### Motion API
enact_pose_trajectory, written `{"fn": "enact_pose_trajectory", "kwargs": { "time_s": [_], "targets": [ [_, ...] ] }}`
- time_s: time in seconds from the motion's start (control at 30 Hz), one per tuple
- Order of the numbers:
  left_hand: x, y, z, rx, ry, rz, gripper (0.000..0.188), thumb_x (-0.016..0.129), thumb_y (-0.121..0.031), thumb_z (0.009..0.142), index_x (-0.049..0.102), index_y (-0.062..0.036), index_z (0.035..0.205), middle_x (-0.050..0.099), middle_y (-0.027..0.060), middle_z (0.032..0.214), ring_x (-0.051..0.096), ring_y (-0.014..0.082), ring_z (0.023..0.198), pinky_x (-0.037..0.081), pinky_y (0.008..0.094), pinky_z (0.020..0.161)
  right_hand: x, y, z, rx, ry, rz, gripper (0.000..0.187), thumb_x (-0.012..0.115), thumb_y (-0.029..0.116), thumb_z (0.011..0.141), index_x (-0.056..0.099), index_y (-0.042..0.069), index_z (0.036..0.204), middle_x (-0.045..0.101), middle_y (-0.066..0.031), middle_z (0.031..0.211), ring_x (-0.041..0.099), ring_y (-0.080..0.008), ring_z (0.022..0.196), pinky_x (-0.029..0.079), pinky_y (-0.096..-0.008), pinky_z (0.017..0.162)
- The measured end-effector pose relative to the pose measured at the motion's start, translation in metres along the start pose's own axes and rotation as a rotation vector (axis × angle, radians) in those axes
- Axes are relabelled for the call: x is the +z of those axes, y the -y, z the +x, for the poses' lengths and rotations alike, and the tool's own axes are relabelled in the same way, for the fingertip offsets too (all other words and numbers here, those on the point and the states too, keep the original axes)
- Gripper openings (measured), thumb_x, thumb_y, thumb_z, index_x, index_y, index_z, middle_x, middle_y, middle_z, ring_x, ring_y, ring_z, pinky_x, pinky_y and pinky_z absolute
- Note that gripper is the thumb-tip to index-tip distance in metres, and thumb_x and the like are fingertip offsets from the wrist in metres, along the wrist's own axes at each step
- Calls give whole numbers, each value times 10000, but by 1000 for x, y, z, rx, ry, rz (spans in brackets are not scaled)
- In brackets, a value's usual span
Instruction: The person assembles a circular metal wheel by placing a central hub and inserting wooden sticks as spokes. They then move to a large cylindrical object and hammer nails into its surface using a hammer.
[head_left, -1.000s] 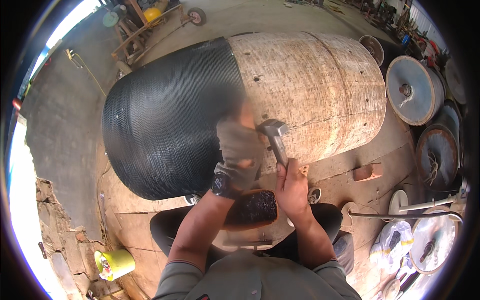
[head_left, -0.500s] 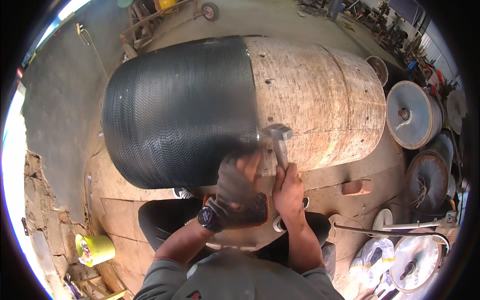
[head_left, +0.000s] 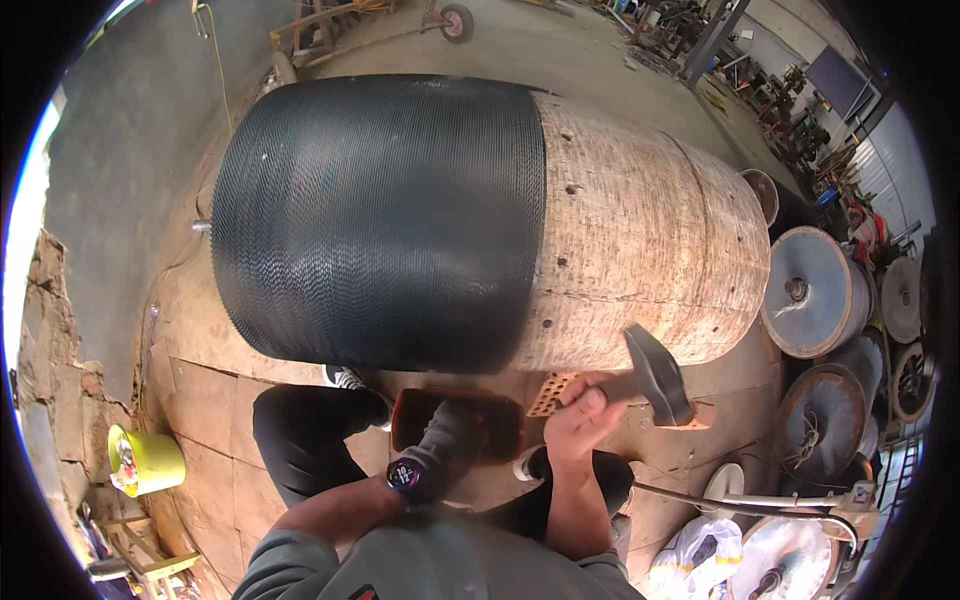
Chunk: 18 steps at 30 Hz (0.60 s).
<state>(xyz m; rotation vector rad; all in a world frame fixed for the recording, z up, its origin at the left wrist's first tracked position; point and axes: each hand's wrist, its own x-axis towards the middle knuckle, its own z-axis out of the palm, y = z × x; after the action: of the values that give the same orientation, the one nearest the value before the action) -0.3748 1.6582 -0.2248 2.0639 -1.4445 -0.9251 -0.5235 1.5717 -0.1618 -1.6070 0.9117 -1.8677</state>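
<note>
A large drum lies crosswise in front of me. Dark, fine-ridged winding (head_left: 380,220) covers its left part, while its right part is a bare, worn wooden surface (head_left: 650,230) with small dark spots. My right hand (head_left: 580,420) is closed round a hammer (head_left: 658,380), its metal head raised in front of the drum's lower right side. In a grey glove, my left hand (head_left: 455,435) reaches down over a dark tray with an orange-brown rim (head_left: 408,420) below the drum. Its fingers are blurred against the dark tray, so I cannot make out their pose or any hold.
Bricks (head_left: 690,418) lie on the floor beside the hammer. Several metal-faced reels (head_left: 800,290) stand along the right, above a white plastic bag (head_left: 690,555). A yellow-green bucket (head_left: 150,460) stands at the left by a broken wall. A wheeled frame's tyre (head_left: 457,23) is beyond the drum.
My left hand has come down from the winding's edge to the tray. My right hand has swung the hammer away from the drum's surface, to the right and down. The view has shifted.
</note>
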Motion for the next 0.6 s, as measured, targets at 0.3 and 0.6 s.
{"fn": "enact_pose_trajectory", "kwargs": {
  "time_s": [0.3,0.6],
  "targets": [
    [-30,-18,-10,253,6,36,239,637,-302,952,731,-82,947,729,140,913,721,336,837,582,458,729,0,3,6,-167,-27,-179,384,414,369,1130,510,3,1064,487,-45,717,436,-127,574,377,-266,533],
    [-33,-19,-3,266,-146,-121,260,621,-338,964,700,-108,1056,696,132,952,695,339,840,575,457,742,2,-1,2,-241,-121,-160,254,423,251,1107,480,28,1000,504,-53,743,459,-150,610,386,-257,521]
  ]
}}
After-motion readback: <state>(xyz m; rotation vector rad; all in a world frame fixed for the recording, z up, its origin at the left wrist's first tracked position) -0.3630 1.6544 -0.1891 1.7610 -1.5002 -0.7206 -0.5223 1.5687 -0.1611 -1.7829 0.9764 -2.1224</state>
